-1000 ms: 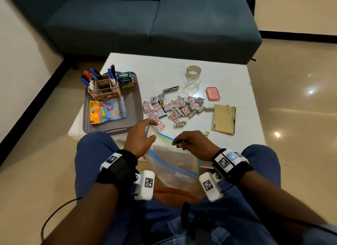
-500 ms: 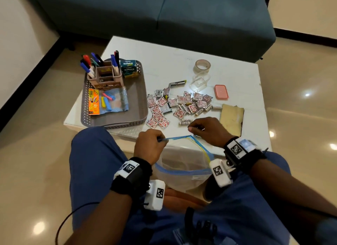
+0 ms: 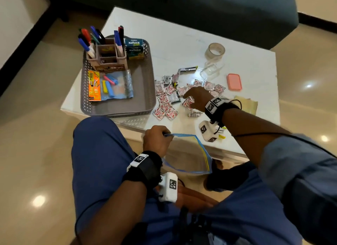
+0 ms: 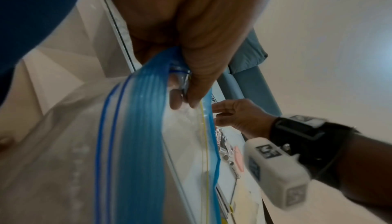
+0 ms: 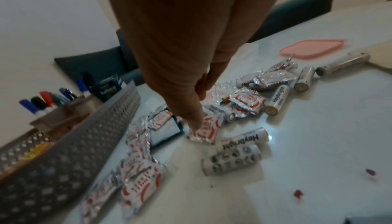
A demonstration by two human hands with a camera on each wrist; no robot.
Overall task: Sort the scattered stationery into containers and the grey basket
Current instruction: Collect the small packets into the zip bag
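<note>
My left hand (image 3: 164,134) pinches the blue zip rim of a clear plastic bag (image 3: 187,153), which hangs open over my lap at the table's near edge. The left wrist view shows thumb and fingers clamped on that rim (image 4: 148,127). My right hand (image 3: 186,95) reaches down into a pile of red-and-silver sachets (image 3: 165,106) on the white table. Its fingers point downward, and one fingertip (image 5: 195,122) touches a sachet (image 5: 204,132). The grey basket (image 3: 145,91) sits to the left with a pen holder (image 3: 107,56) full of markers.
White batteries (image 3: 195,114) lie by my right wrist, with more (image 5: 233,157) among the sachets. A pink lid (image 3: 234,81), clear box (image 3: 209,70), tape roll (image 3: 215,50) and brown envelope (image 3: 249,104) are further right. A blue sofa (image 3: 218,11) stands behind the table.
My right hand has let go of the bag rim and moved forward onto the sachet pile. My left hand keeps hold of the bag.
</note>
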